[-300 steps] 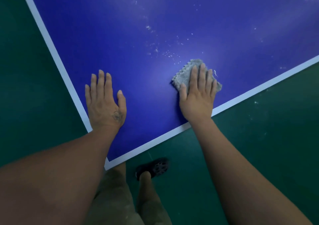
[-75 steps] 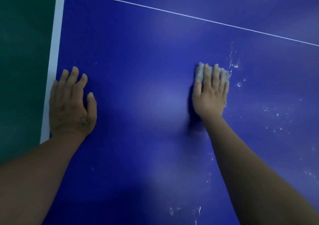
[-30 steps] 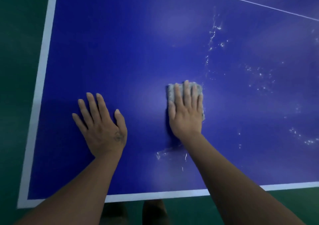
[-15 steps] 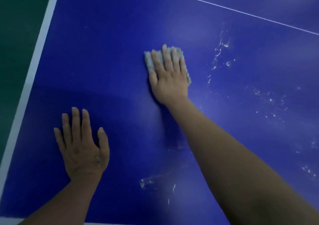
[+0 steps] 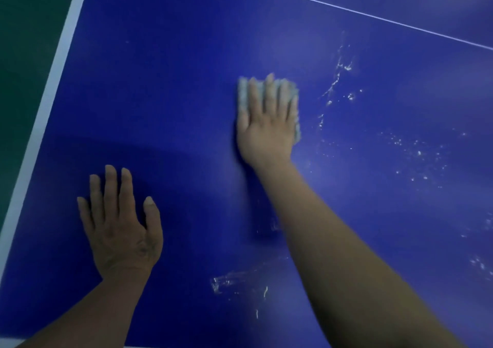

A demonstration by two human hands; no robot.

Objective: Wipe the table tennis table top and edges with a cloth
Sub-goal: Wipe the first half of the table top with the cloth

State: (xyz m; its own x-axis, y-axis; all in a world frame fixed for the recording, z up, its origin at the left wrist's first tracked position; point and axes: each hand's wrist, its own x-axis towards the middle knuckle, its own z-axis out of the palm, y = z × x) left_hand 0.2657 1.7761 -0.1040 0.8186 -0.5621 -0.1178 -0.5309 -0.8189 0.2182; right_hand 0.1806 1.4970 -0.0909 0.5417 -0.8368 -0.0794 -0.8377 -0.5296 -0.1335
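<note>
**A:** What lay furthest left?

**B:** Dark green floor (image 5: 24, 54) filled the nine-to-eleven o'clock corner. Next came the white edge stripe (image 5: 53, 86), which ran from seven o'clock up toward eleven and bordered the blue table top (image 5: 173, 81).

**A:** And the left hand?

**B:** The left hand (image 5: 120, 227) lay palm down on the blue at about seven o'clock. Its fingers were straight, slightly spread and aimed at twelve, and it grasped nothing. Its forearm entered from the bottom edge.

**A:** Where was the cloth?

**B:** The grey cloth (image 5: 242, 94) sat just right of centre on the table top, pinned under the right hand (image 5: 266, 126). That hand pressed it flat, with straight fingers pointing to twelve rather than curled round it. Cloth showed past the fingertips and at both sides of the hand. The arm reached out long from five o'clock. Hand and cloth were slightly blurred.

**A:** And further right?

**B:** A whitish smear (image 5: 221, 283) lay at six o'clock, beside the forearm. White specks (image 5: 346, 67) were scattered from two to four o'clock. A thin white line (image 5: 373, 14) crossed from twelve toward two.
</note>
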